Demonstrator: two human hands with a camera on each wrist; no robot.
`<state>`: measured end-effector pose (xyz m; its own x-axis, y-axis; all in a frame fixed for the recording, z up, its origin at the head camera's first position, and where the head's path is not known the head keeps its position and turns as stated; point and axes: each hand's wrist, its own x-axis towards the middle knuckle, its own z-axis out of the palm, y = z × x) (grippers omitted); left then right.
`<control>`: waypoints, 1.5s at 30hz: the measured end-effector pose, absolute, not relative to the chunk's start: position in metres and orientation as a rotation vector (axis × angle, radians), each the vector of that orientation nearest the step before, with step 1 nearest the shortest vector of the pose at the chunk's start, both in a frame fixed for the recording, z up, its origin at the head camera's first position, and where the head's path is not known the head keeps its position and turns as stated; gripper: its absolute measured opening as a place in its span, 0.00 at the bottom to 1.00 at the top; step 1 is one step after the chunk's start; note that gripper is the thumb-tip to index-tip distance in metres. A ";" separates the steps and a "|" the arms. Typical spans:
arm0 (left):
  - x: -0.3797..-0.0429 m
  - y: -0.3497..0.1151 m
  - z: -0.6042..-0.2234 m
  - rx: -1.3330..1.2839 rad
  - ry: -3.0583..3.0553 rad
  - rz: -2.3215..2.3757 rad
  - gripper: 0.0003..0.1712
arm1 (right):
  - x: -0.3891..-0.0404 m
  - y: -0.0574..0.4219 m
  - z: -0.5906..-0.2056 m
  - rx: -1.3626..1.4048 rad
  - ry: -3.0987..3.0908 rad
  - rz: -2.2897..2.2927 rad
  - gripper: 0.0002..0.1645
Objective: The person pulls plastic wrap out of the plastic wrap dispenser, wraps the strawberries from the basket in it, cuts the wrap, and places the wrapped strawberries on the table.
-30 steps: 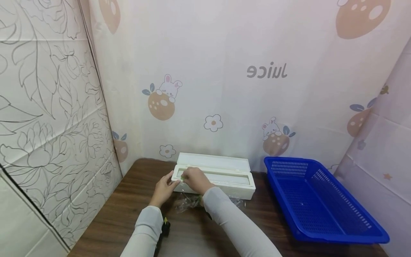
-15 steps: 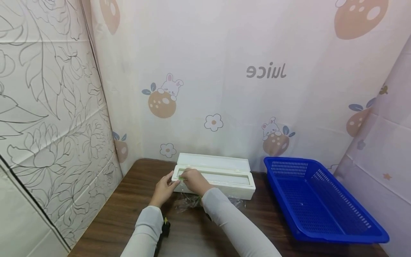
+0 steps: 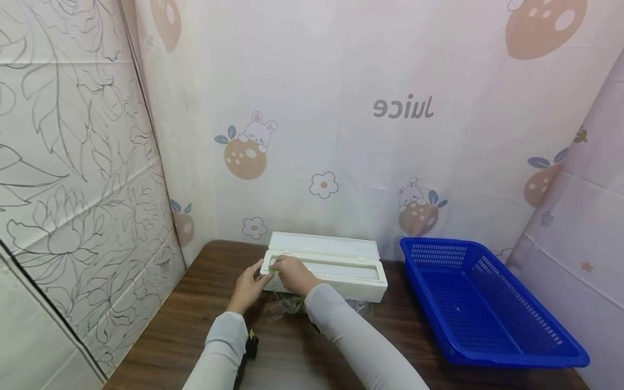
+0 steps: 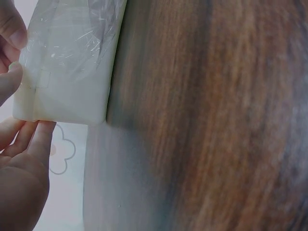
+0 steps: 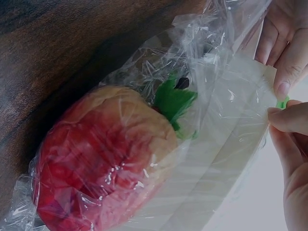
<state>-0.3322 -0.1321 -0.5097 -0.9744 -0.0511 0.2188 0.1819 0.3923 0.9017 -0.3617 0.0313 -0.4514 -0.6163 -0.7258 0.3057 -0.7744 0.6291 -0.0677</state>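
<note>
A long white cling film dispenser [image 3: 351, 290] lies on the table with its lid raised at the back. My left hand [image 3: 247, 285] grips its left end, thumb at the front top edge and fingers against the end face. Near that same end, my right hand [image 3: 296, 274] pinches a small green slider [image 5: 283, 102] on the dispenser. Clear film [image 5: 216, 53] hangs down the front of the box and covers a red and yellow fruit [image 5: 110, 159] with a green leaf [image 5: 174, 102]. In the head view the right forearm mostly hides the fruit.
A blue perforated plastic basket [image 3: 439, 325] stands to the right on the dark wooden table [image 3: 180, 325]. Behind the dispenser hangs a printed curtain [image 3: 331, 108]. A small black and yellow object [image 3: 252, 344] shows beside the left sleeve.
My right hand has shifted slightly left with the green slider, toward the left end of the dispenser. My left hand and the dispenser have stayed in place.
</note>
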 end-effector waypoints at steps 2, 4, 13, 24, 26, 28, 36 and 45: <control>-0.332 -0.132 -0.509 -0.122 -2.444 -1.610 0.36 | -0.362 0.031 -0.452 1.233 -2.591 0.276 0.18; -0.332 -0.132 -0.509 -0.123 -2.446 -1.611 0.36 | -0.362 0.030 -0.452 1.247 -2.581 0.274 0.19; -0.331 -0.134 -0.509 -0.129 -2.437 -1.622 0.36 | -0.361 0.029 -0.452 1.283 -2.544 0.241 0.18; -0.330 -0.134 -0.511 -0.138 -2.443 -1.583 0.36 | -0.358 0.021 -0.444 1.211 -2.600 0.346 0.11; -0.331 -0.134 -0.510 -0.136 -2.442 -1.571 0.36 | -0.358 0.019 -0.444 1.222 -2.593 0.328 0.13; -0.331 -0.134 -0.510 -0.136 -2.443 -1.565 0.36 | -0.358 0.016 -0.443 1.220 -2.593 0.305 0.15; -0.330 -0.136 -0.508 -0.136 -2.454 -1.594 0.38 | -0.361 0.008 -0.441 1.173 -2.676 0.296 0.17; -0.323 -0.137 -0.508 -0.152 -2.406 -1.779 0.46 | -0.360 0.016 -0.440 1.125 -2.800 0.485 0.18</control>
<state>-0.3228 -0.1374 -0.5079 -0.9843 -0.0054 0.1764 0.1670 0.2933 0.9413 -0.3600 0.0157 -0.4402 -0.7257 -0.6599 0.1948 -0.6870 0.6790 -0.2589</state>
